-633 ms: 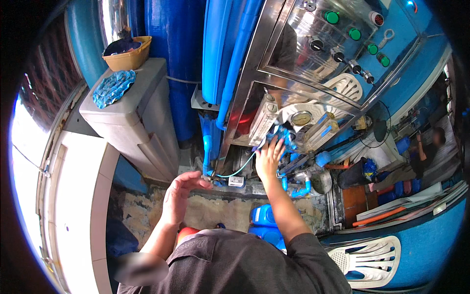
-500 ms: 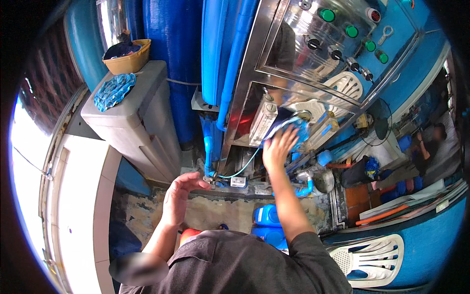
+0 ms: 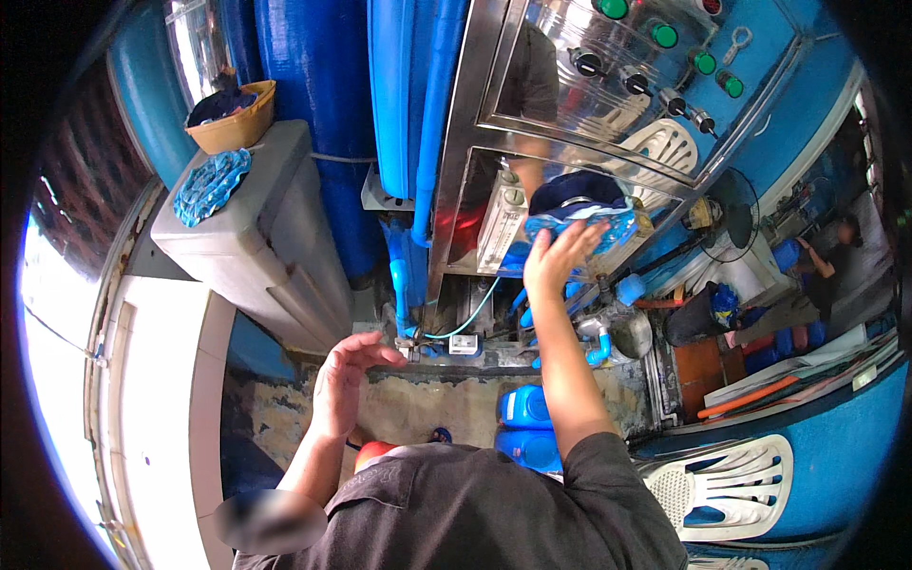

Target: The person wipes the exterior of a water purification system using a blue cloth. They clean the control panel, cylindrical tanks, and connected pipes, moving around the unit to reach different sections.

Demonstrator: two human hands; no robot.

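My right hand [image 3: 560,256] is raised to a steel cabinet [image 3: 470,180], fingers spread over a blue patterned cloth [image 3: 616,228] at the lower panel. Just above the cloth shows a dark blue rounded patch [image 3: 575,190]; whether it is part of the cloth or a reflection I cannot tell. A clear flow meter [image 3: 501,228] stands left of the cloth, and another lies partly hidden behind it at right. My left hand [image 3: 344,380] hovers lower down at the left, fingers loosely bent and apart, holding nothing, close to a small valve [image 3: 408,348] on the pipework.
Green lights [image 3: 664,36] and black knobs [image 3: 636,80] line the upper panel. A grey tank [image 3: 237,228] at left carries another blue cloth [image 3: 211,187] and a yellow basin [image 3: 242,123]. Blue jugs [image 3: 524,408] stand on the floor by a white chair [image 3: 741,484]. One person [image 3: 841,261] is at far right.
My right hand has moved slightly right with the cloth across the panel, and more of the dark blue patch shows. The view has shifted a little; my left hand stays much the same.
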